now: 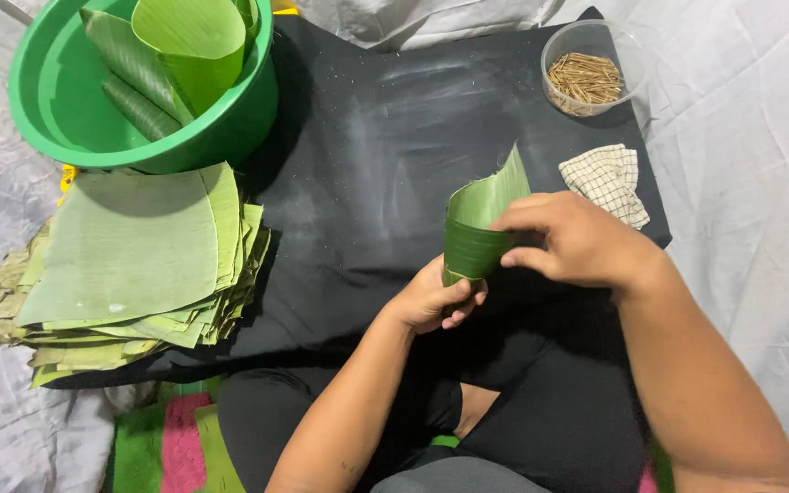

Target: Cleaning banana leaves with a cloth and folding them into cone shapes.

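Leaf cone: a green banana-leaf piece rolled into a cone (478,228) is held above the black cloth-covered bench (367,164), in front of the person's lap.
Handling: the leaf is judged light, thin and pliable, easily torn along its ribs; it is best gripped at the narrow base and along the overlapping seam.
Left hand (431,299): fingers are closed around the cone's lower tip from below.
Right hand (577,242): thumb and fingers (524,259) are pinched on the cone's right side, apparently on the overlap, though the seam is hidden.
Nearby: a stack of flat cut leaves (130,265), a green plastic basin of rolled cones (57,100), a clear tub of thin sticks (586,78), a checked cloth (609,181).
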